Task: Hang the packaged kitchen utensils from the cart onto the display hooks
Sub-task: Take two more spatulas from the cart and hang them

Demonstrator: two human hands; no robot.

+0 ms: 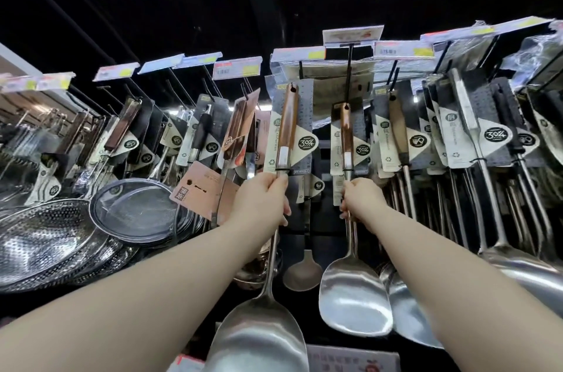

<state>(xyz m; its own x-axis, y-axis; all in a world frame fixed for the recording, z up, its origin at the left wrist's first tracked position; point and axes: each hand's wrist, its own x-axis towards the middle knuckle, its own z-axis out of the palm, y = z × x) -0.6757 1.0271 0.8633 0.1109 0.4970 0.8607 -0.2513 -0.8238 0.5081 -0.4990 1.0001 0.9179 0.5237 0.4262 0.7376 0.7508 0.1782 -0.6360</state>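
Packaged spatulas, two of them, were held up side by side against a wall of display hooks, one in each hand. The left hand point(263, 198) was clenched around the bare metal shaft of the left spatula point(288, 124), its fingers point(281, 185) wrapped tightly just below the printed card sleeve. This spatula stood almost upright, leaning slightly right at the top. Its wooden handle pointed up and away toward the hooks, and its broad steel blade hung low and near, at the bottom of the view.

The right hand point(361, 199) gripped the shaft of the right spatula point(346, 127) the same way, fingers point(345, 207) curled closed around the metal just under its card. That spatula's long axis ran close to vertical, handle up, blade down and near. The tip of its handle sat right at the end of a black display hook point(349, 73); whether the hook passed through it could not be told. A price label point(352, 33) topped that hook.

More carded utensils point(466, 127) hung in rows to the right and left. Round mesh strainers point(134, 210) and perforated steel pans point(45, 237) were stacked at the near left.
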